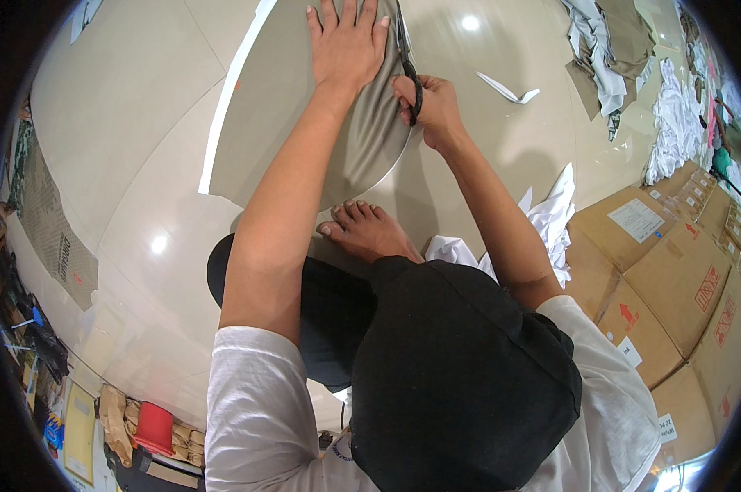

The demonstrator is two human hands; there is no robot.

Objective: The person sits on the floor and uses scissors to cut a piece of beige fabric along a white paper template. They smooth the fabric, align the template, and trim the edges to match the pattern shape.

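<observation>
A large olive-grey sheet of fabric [280, 107] with a white border along its left edge lies spread on the floor. My left hand [347, 45] rests flat on its far part, fingers spread. Just to the right, my right hand [432, 107] grips black-handled scissors [405, 57] by the loops. The blades point away from me along the fabric's right edge; their tips reach the top of the picture, so I cannot tell how far apart they are. Folds run through the cloth between my hands. My bare foot [370, 230] is at its near edge.
A white offcut [510, 88] lies on the glossy tiled floor to the right. White cloth [555, 217] is bunched beside my right forearm. Cardboard boxes [665, 279] stand at the right, with fabric scraps [608, 57] beyond. A red container [153, 428] is at the lower left.
</observation>
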